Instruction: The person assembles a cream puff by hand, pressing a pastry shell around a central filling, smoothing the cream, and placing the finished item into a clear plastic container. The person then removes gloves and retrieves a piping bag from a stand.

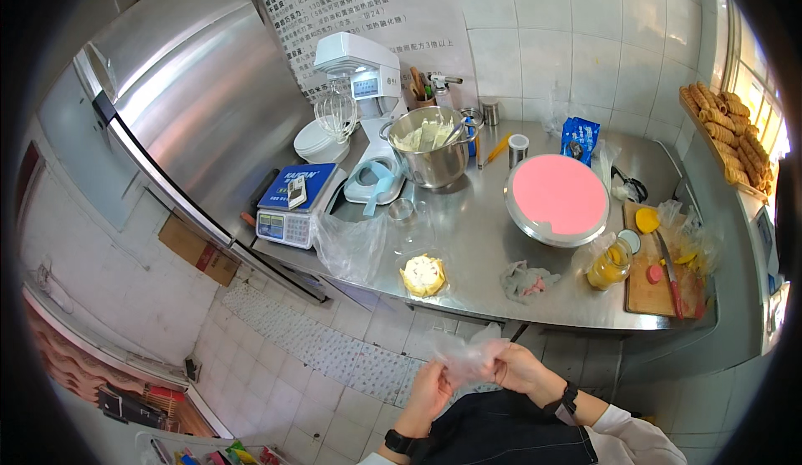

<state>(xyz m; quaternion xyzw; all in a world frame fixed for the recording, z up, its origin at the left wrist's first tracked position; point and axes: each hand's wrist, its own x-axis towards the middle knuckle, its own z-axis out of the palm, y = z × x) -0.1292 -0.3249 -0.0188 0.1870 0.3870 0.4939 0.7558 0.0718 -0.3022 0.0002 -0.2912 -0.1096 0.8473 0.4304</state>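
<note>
My left hand and my right hand both grip a thin clear plastic film or bag, held crumpled between them just off the steel counter's front edge. Beyond it, a small yellow-and-white cake sits near that edge. To its right lies a crumpled grey cloth with a pink patch. A round turntable with a pink top stands behind the cloth. Further back, a steel mixing bowl holds pale cream and a utensil.
At the left are a blue-topped scale, a plastic bag and a stand mixer. A glass jar stands beside a wooden cutting board bearing a red-handled knife. Rolled pastries fill a tray at the right.
</note>
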